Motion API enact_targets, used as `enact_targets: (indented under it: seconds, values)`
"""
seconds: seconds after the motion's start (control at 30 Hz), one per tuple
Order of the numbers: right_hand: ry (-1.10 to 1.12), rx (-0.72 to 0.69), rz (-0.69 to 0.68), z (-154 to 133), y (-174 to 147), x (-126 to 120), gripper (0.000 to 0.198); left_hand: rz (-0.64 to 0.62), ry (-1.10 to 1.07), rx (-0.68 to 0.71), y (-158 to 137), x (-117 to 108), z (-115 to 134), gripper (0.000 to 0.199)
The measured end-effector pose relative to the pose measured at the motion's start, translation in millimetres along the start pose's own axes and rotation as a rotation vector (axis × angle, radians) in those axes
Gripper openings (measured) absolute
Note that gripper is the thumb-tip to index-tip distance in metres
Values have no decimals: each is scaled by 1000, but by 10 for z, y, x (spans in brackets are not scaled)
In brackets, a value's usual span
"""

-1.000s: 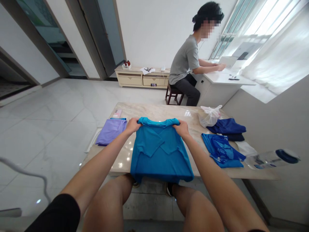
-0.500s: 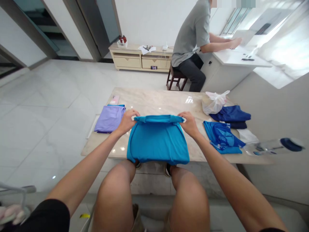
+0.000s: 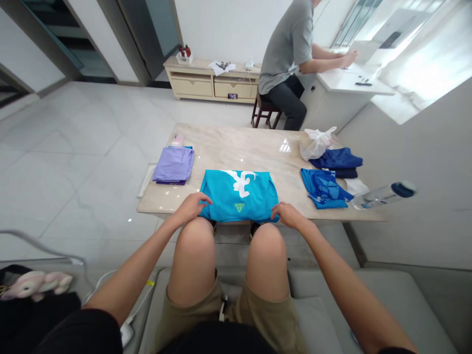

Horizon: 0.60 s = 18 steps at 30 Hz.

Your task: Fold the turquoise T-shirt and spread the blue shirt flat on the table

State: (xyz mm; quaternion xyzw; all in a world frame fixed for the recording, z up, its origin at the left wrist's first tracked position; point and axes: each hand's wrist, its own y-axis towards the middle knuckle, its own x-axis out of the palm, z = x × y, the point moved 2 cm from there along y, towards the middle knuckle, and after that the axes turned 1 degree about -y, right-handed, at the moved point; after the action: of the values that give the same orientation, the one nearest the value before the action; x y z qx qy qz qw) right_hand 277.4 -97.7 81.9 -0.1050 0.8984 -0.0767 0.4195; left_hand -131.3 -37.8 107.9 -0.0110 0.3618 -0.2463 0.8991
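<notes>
Lying flat on the glossy, marble-veined table (image 3: 236, 142), the turquoise shirt (image 3: 236, 199) reaches the near edge just beyond our knees. It is folded into a broad, low block, with a straight far edge and softly creased, rounded sides. Smooth cloth carries a white figure print (image 3: 241, 186) and, nearer us, a small yellow-green logo (image 3: 239, 207) topped by a triangle.

Our left hand (image 3: 195, 204) is at the left side of the fabric, its fingers loosely bent and parted, with no cloth gathered between them. Our right hand (image 3: 287, 214) has its fingers curled at the near right corner; at this size we cannot make out whether they pinch the hem or merely rest against it.

Toward the left end lies a neat rectangle of lilac cloth (image 3: 173, 164), matte and flat, over darker purple fabric. To the right we see a folded blue patterned garment (image 3: 324, 189), rumpled navy clothing (image 3: 335, 158), a thin, crinkled white plastic bag (image 3: 316, 144) tied at the top, and a clear cylindrical bottle (image 3: 379, 196) with a dark blue lid. Beyond, a person in grey (image 3: 287, 49) sits on a dark stool (image 3: 265, 105).
</notes>
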Motion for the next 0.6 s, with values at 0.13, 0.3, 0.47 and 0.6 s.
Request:
enact_targets:
  seconds: [0.13,0.3,0.47,0.6]
  values:
    - [272,25,65,-250,-652,88,29,194,-93,-36,-796,183,231,36]
    - [446,-41,347,-480,-1281,549,37,594,214,129,-1592,560,417,43]
    - [150,-14,700,-596,-1517,978,57,629,393,172,-1678,718,431,49]
    - [-222,-106,796,-708,-1730,1179,77,648,564,234,-1721,778,523,51]
